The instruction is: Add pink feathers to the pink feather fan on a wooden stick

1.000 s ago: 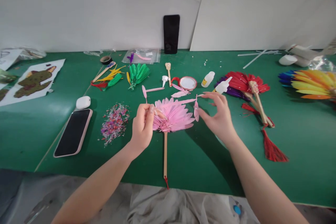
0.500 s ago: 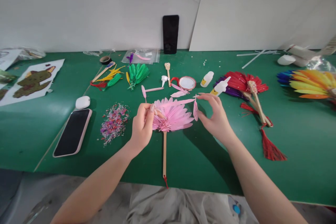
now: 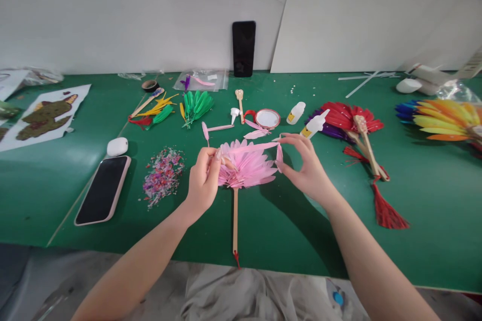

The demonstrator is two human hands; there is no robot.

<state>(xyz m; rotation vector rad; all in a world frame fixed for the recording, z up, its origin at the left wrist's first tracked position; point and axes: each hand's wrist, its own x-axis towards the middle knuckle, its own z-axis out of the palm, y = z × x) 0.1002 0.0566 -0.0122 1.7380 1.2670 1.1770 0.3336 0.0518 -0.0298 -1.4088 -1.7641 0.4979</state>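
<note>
A long pink feather (image 3: 259,147) runs from my left hand (image 3: 205,178), whose thumb and fingertips are pinched together on its left end. At the far end of it is my right hand (image 3: 307,165), with its index finger and thumb spanning a small upright pink feather (image 3: 279,153). The thumb touches the lower part of that feather. Below both hands lies a pink feather fan (image 3: 256,169) with a wooden handle (image 3: 235,220) pointing towards me and a red cord at its end. My left fingers partly hide the fan's left side.
Beyond the fan lie loose pink feathers (image 3: 257,133), a round white lid (image 3: 267,118) and glue bottles (image 3: 314,124). A pile of coloured chips (image 3: 163,175) and a phone (image 3: 103,189) are on the left. Red (image 3: 348,116) and rainbow (image 3: 444,119) feather fans lie right.
My right thumb and fingertips have come slightly inward around the small feather. My left hand keeps its pinch, and the fan lies where it was. The whole view has shifted a little.
</note>
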